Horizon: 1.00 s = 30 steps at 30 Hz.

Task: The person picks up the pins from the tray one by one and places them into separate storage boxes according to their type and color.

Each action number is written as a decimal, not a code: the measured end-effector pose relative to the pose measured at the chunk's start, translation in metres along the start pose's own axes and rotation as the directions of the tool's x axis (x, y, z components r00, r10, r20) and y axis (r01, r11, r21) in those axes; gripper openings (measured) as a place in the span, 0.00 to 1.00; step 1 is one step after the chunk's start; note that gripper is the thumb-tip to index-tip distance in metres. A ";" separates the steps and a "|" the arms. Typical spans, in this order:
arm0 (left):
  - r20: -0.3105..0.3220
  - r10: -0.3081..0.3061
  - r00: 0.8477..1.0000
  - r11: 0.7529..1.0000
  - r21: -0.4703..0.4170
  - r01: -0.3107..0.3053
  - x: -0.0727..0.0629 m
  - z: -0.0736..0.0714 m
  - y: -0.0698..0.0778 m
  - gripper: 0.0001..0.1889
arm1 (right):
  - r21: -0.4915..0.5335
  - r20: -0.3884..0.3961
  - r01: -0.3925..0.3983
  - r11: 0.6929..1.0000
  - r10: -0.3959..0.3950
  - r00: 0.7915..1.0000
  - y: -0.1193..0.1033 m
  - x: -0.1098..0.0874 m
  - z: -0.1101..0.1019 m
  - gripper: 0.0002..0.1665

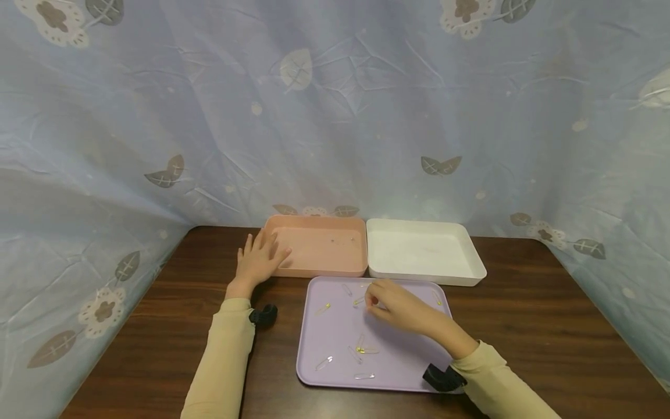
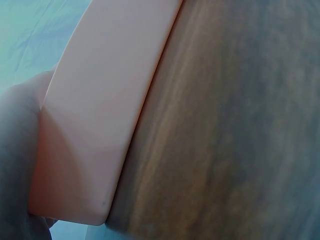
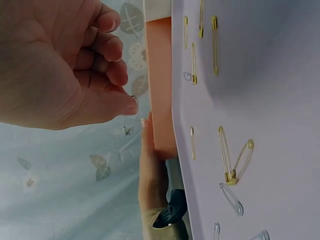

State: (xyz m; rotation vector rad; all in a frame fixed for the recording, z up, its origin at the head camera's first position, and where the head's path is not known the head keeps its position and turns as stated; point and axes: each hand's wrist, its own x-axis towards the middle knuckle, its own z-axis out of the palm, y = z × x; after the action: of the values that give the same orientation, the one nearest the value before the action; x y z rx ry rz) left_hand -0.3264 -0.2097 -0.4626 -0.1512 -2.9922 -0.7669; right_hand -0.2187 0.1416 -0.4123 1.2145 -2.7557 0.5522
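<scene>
My left hand (image 1: 256, 260) rests on the left end of a pink tray (image 1: 314, 259), fingers spread and the thumb reaching over its front rim. In the left wrist view the tray's front wall (image 2: 100, 100) hides part of that hand. Over a lilac tray (image 1: 395, 364), my right hand (image 1: 400, 306) pinches a silver safety pin (image 3: 128, 131) between thumb and index finger, the other fingers curled. Gold safety pins (image 3: 215, 47) and silver safety pins (image 3: 232, 200) lie scattered on the lilac tray.
A white tray (image 1: 419, 247) stands to the right of the pink one, behind the lilac tray. A few tiny items (image 1: 342, 240) lie in the pink tray. All stand on a dark wooden table (image 1: 544, 314), with a patterned cloth (image 1: 335, 116) hanging behind.
</scene>
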 end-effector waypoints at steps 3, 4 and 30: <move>0.000 0.001 1.000 1.000 0.000 -0.001 -0.001 -0.001 0.001 0.44 | -0.004 -0.001 0.005 1.000 -0.005 1.000 0.000 0.008 0.000 0.09; 0.000 -0.001 1.000 1.000 0.003 0.001 -0.001 -0.002 0.001 0.44 | -0.005 -0.002 0.008 1.000 -0.008 1.000 0.000 0.011 0.000 0.09; 0.002 -0.005 1.000 1.000 0.009 0.004 0.000 -0.001 0.001 0.43 | -0.085 -0.046 0.016 0.996 -0.020 0.999 0.012 0.090 -0.001 0.05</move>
State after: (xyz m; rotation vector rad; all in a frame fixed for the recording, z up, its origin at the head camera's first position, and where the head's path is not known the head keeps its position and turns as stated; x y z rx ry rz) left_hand -0.3258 -0.2089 -0.4613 -0.1451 -2.9987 -0.7538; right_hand -0.2889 0.0861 -0.3953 1.1908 -2.6972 0.4511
